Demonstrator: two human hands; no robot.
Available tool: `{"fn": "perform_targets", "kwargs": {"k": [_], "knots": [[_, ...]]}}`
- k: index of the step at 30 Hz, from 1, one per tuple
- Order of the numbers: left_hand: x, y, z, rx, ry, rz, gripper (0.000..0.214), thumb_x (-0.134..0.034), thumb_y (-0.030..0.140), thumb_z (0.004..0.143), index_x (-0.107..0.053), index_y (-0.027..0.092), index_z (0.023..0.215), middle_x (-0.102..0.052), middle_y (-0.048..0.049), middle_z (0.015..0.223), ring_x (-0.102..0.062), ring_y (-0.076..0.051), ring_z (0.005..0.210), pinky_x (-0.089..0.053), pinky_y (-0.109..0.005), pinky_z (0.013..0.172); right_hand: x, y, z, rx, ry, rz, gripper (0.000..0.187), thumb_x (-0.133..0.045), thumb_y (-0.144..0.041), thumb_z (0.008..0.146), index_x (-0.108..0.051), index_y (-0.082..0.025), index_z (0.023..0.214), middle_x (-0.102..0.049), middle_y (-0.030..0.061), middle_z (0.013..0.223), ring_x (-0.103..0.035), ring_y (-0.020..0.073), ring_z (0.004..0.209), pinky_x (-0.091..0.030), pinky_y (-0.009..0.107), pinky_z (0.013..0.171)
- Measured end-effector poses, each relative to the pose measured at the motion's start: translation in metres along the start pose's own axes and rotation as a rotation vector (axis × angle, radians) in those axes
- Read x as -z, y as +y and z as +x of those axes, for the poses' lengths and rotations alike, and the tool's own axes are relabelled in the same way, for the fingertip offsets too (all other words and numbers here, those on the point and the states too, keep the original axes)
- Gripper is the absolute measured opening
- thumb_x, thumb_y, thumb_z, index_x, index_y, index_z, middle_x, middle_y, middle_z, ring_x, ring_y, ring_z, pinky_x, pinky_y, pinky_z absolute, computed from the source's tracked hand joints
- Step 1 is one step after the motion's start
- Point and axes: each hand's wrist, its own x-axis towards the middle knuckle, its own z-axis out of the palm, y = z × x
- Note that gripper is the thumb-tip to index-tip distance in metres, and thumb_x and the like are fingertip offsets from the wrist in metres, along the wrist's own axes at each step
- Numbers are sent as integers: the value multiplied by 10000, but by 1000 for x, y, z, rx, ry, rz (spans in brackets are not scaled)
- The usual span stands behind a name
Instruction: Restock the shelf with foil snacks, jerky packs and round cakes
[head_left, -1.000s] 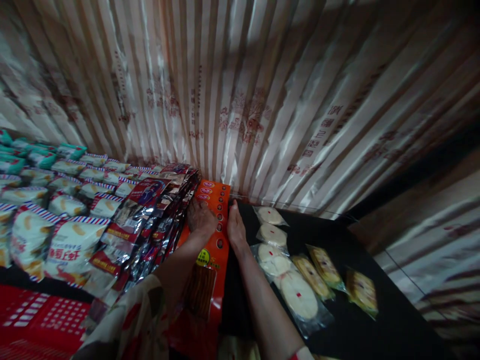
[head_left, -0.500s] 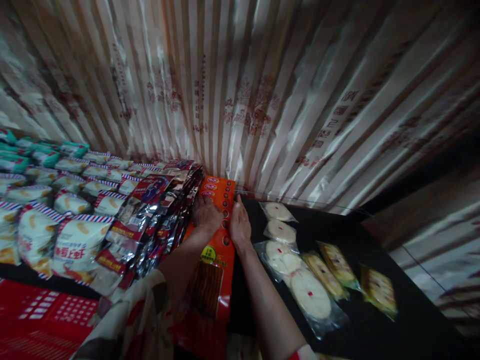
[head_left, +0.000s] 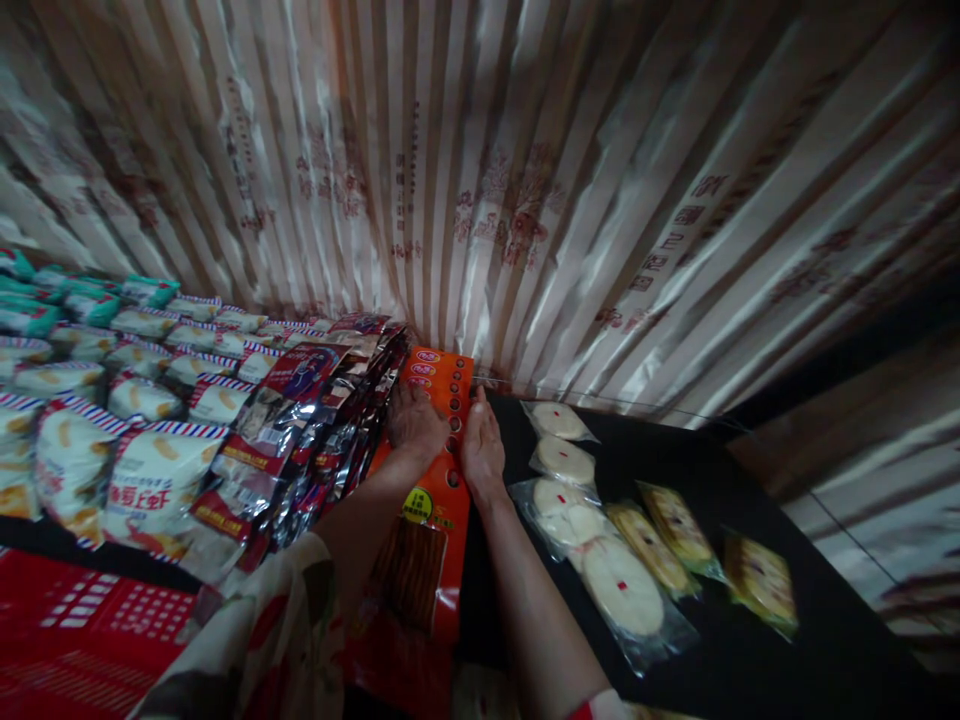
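Orange snack packets point(head_left: 448, 530) lie overlapping in a row on the black tabletop, the nearest showing brown sticks in its window. My left hand point(head_left: 416, 422) rests on the packets near their left edge, its fingers stretched forward beside a stack of dark red foil packets point(head_left: 281, 430). On the other side, my right hand point(head_left: 482, 445) is held on edge along the right side of the orange packets, fingers straight and pointing away from me. Neither hand is wrapped around anything. My left forearm hides part of the orange packets.
Several white striped snack bags point(head_left: 161, 485) fill the left, with green bags point(head_left: 30, 310) behind. A red basket point(head_left: 90, 620) is at the lower left. Round white flatbreads point(head_left: 622, 590) and yellowish wrapped pastries point(head_left: 761, 580) lie right. A pleated curtain point(head_left: 465, 180) hangs behind.
The view has shifted very slightly. Both hands stay at the orange packets in nearly the same pose, and nothing else has visibly moved.
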Motion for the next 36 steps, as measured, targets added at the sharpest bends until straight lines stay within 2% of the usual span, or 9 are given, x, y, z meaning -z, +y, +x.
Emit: {"fn": "perform_targets", "kwargs": {"k": [6, 10, 17, 21, 24, 30, 36], "knots": [[-2, -4, 6, -16, 1, -8, 491, -379, 210, 841, -434, 0, 1281, -466, -202, 1337, -421, -257, 1246, -301, -325, 1053, 2, -1, -2, -34, 10, 35, 642, -86, -559, 895, -270, -240, 1421, -453, 39, 1387, -341, 179, 1315, -233, 403, 1094], [-2, -6, 7, -15, -27, -12, 467, -375, 198, 836, -460, 19, 1258, -520, -173, 1290, -461, -226, 1209, -329, -288, 1029, 3, -1, -2, -27, 15, 45, 645, -93, -554, 897, -275, -221, 1420, -455, 49, 1384, -346, 178, 1310, -226, 400, 1094], [0, -3, -4, -72, -8, 32, 518, -428, 235, 823, -428, 25, 1296, -385, -191, 1406, -294, -273, 1330, -210, -395, 1105, 3, -1, -1, -55, 32, 64, 655, -93, -563, 893, -260, -218, 1425, -453, 66, 1384, -362, 189, 1301, -259, 400, 1074], [1, -3, -10, -136, 10, 77, 557, -461, 289, 808, -427, 48, 1309, -347, -190, 1430, -243, -292, 1351, -167, -430, 1114, 4, -2, -2, -77, 39, 89, 651, -84, -565, 894, -240, -231, 1430, -516, 62, 1329, -404, 187, 1273, -285, 398, 1057], [1, -5, -13, -144, -5, 93, 524, -444, 293, 820, -462, 70, 1293, -349, -183, 1431, -232, -295, 1355, -162, -434, 1113, 5, -3, -3, -77, 34, 88, 640, -83, -557, 898, -258, -238, 1425, -540, 52, 1307, -408, 183, 1270, -284, 390, 1059], [-5, -9, -16, -171, 36, 103, 467, -367, 326, 873, -479, 174, 1300, -376, -117, 1430, -244, -292, 1350, -185, -454, 1098, 4, -1, -1, -46, 12, 69, 616, -95, -549, 902, -250, -264, 1426, -489, 31, 1357, -378, 173, 1289, -255, 391, 1078], [-4, -7, -19, -138, -44, 95, 517, -358, 368, 880, -441, 120, 1326, -385, -170, 1413, -273, -316, 1335, -193, -464, 1093, 2, 2, 0, -42, 3, 52, 618, -83, -544, 904, -241, -260, 1429, -475, 33, 1370, -356, 171, 1302, -242, 400, 1084]]}}
